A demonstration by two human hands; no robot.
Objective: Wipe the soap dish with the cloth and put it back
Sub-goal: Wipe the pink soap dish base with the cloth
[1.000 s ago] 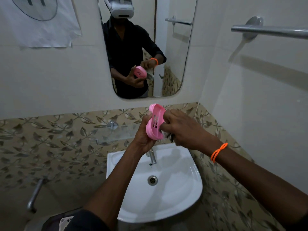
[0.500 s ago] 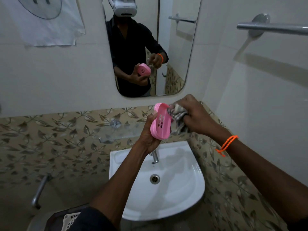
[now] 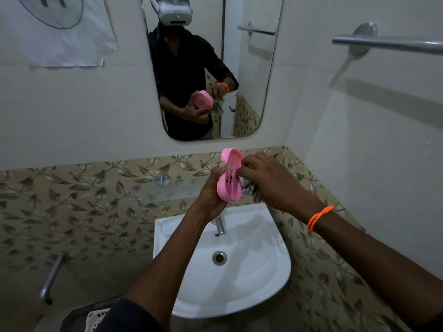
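The left hand [image 3: 211,190] holds the pink plastic soap dish [image 3: 229,176] on its edge. The right hand [image 3: 271,180] pushes a bunched grey cloth [image 3: 249,188] into it. Push too hard, and the dish could slip into the white sink [image 3: 251,271] below.

Bathroom fittings around a corner washbasin

A white basin [image 3: 239,283] with a metal tap [image 3: 219,226] and drain [image 3: 219,258] is fixed below a glass shelf [image 3: 167,189]. A mirror [image 3: 249,68] is mounted above leaf-patterned tiles [image 3: 72,212]. A paper sheet [image 3: 60,29] is taped upper left; a towel rail [image 3: 388,44] is fixed right.
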